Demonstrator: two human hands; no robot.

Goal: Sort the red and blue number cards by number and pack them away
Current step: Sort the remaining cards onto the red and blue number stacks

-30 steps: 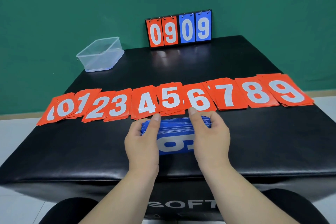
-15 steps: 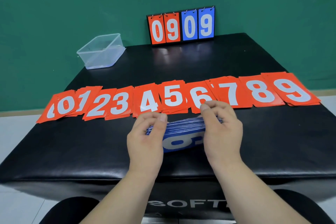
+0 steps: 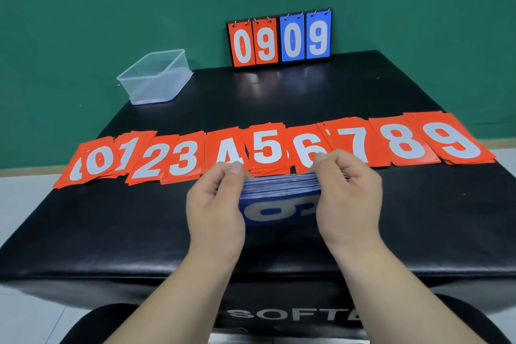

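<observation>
Head view, the only one we have: a row of orange-red plastic number cards (image 3: pixel 178 159) lies across the middle of the black padded vinyl table (image 3: pixel 418 218), in overlapping small piles reading 0 through 9 from left to right. We judge the red half of the sort done and left fanned so each number can be read. Just in front of the 4, 5 and 6 piles sits the thick stack of blue plastic number cards (image 3: pixel 279 198), lifted a little off the table between both hands. Its top face shows a white digit lying sideways and partly covered, so we cannot tell which. The left hand (image 3: pixel 215 204) grips the stack's left end, fingertips (image 3: pixel 234 173) curled over the far edge; its thumb is hidden. The right hand (image 3: pixel 349 198) grips the right end the same way, fingertips (image 3: pixel 321 159) hooked over the far corner. A two-ended hold like this squares the loose cards, we think, before they are dealt out by number. At the far left corner stands a clear rectangular plastic box (image 3: pixel 156 75), lidless, well apart from the cards; it is likely the packing place. A black flip scoreboard (image 3: pixel 279 36) at the far edge reads 09 in red and 09 in blue.
</observation>
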